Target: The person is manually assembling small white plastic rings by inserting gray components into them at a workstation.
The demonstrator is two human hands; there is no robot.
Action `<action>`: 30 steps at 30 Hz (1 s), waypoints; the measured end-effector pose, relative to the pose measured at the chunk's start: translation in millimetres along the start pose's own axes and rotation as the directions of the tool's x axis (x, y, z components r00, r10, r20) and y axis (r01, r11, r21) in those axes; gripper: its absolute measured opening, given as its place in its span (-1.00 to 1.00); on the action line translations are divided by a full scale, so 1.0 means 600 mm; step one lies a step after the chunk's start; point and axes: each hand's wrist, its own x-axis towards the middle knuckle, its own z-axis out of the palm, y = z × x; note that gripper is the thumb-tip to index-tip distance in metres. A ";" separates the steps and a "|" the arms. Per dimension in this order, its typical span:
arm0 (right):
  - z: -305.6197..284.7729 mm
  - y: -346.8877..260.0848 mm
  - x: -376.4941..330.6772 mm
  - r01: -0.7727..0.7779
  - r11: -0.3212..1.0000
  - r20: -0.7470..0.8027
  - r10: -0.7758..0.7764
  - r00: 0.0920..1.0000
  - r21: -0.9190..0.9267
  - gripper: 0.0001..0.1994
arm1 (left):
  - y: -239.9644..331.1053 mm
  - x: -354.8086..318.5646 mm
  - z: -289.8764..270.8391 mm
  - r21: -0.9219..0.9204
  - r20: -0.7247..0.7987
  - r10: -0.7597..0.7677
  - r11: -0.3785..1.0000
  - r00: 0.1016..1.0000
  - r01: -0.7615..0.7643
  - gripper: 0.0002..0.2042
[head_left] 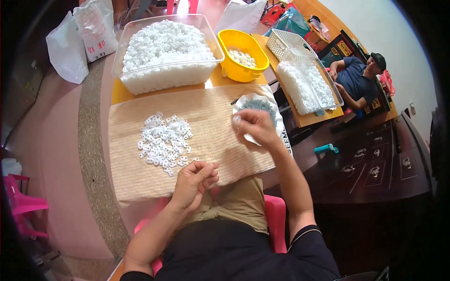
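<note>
A loose pile of small white plastic pieces with holes lies on the cloth-covered table in front of me. Near its right lower edge, just above my lap, my left hand is closed with thumb and fingertips pressed together; what they hold, if anything, is hidden. My right hand hangs over the near part of a white dish filled with small grey pieces, too fine to make out. Its fingers are pinched, with a blurred whitish spot at the tips.
At the table's back stand a large clear bin heaped with white pieces and a yellow basin. Right of them, another table bears a white basket and a clear tub; a person sits there. White sacks stand far left.
</note>
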 end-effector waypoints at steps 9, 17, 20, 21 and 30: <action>-0.127 -0.108 0.196 0.104 0.877 -0.468 -0.347 0.813 -0.470 -0.70 | -0.004 -0.006 0.002 0.090 -0.010 -0.011 0.996 1.000 0.011 -0.91; -0.030 -0.032 0.148 0.346 0.782 -0.091 -0.452 0.887 -0.518 -0.83 | 0.004 -0.003 -0.003 0.129 -0.007 0.056 0.990 0.998 -0.054 -0.91; 0.087 -0.026 0.076 0.148 0.820 0.139 -0.083 0.987 -0.554 -0.82 | 0.004 -0.009 -0.002 0.153 -0.014 0.079 0.985 0.997 -0.076 -0.91; 0.104 -0.005 0.072 0.291 0.744 0.243 -0.177 0.954 -0.601 -0.80 | 0.003 -0.009 0.001 0.166 -0.007 0.078 0.983 0.997 -0.076 -0.91; 0.178 0.033 0.056 0.300 0.458 0.236 -0.192 0.953 -0.837 -0.84 | 0.000 -0.012 -0.002 0.181 -0.021 0.133 0.975 0.991 -0.127 -0.91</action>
